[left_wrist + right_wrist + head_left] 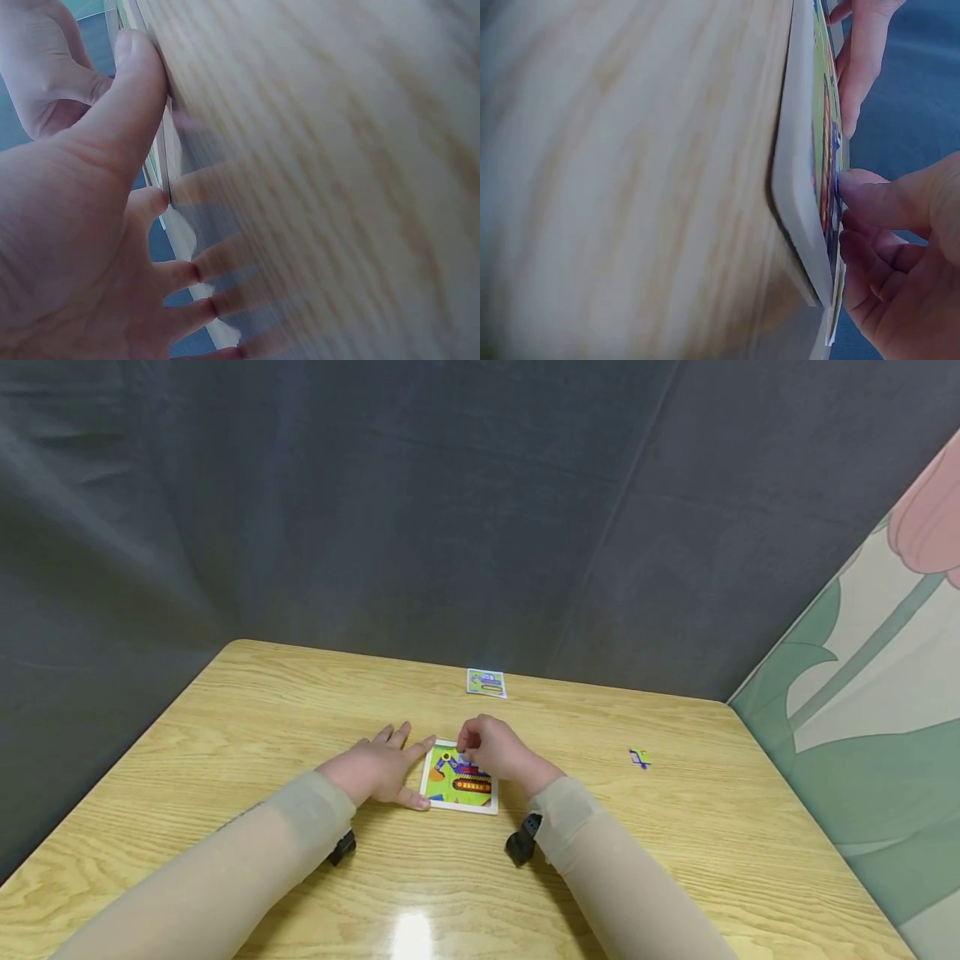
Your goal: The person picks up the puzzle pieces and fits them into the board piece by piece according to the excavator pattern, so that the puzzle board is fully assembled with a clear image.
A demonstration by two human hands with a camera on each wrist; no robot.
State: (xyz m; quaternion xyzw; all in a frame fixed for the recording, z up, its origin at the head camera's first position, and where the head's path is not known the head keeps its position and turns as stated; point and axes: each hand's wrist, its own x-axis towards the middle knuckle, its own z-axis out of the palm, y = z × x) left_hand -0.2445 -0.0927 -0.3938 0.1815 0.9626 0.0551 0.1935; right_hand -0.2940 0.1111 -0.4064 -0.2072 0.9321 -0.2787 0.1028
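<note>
A jigsaw puzzle (pixel 459 783) with a white frame and an excavator picture on green lies flat on the table. My left hand (pixel 378 768) is spread at its left side, the thumb near the lower left corner and the index finger by the upper left corner. Over the upper right part of the puzzle, my right hand (pixel 498 747) has its fingers bent down. In the right wrist view its thumb and fingers pinch a puzzle piece at the board's surface; the piece is mostly hidden by the fingertips.
A small picture card (pixel 486 682) with a similar excavator lies near the table's back edge. One loose puzzle piece (pixel 640 758), yellow-green and purple, lies to the right on the wooden table (pixel 300 693). A dark curtain (pixel 420 510) hangs behind.
</note>
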